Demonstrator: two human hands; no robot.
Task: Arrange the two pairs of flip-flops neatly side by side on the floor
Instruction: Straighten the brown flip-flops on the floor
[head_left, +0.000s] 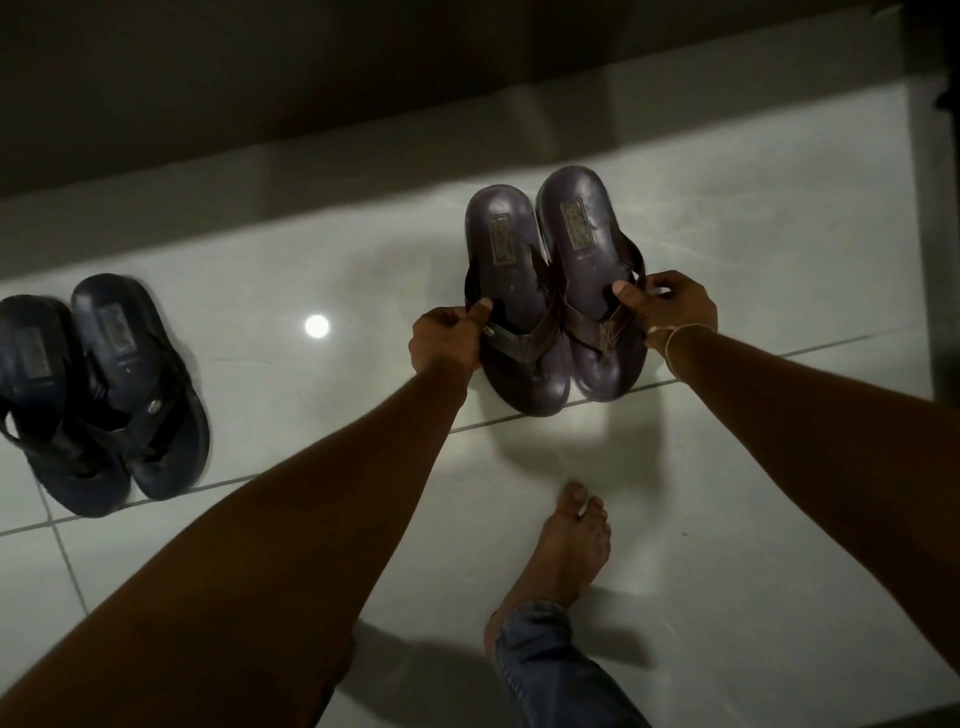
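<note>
A brown pair of flip-flops sits together on the white tiled floor, toes pointing toward me. My left hand (449, 332) grips the outer edge of the left brown flip-flop (511, 291). My right hand (670, 309) pinches the strap and outer edge of the right brown flip-flop (589, 249). The two brown soles touch side by side. A black pair of flip-flops (104, 384) lies far to the left on the floor, its two sandals overlapping slightly and angled.
A dark wall with a pale skirting strip (363, 161) runs behind the sandals. My bare foot (566, 556) with a jeans cuff stands on the tiles below the brown pair. A bright lamp reflection (317, 326) shines on the floor between the pairs.
</note>
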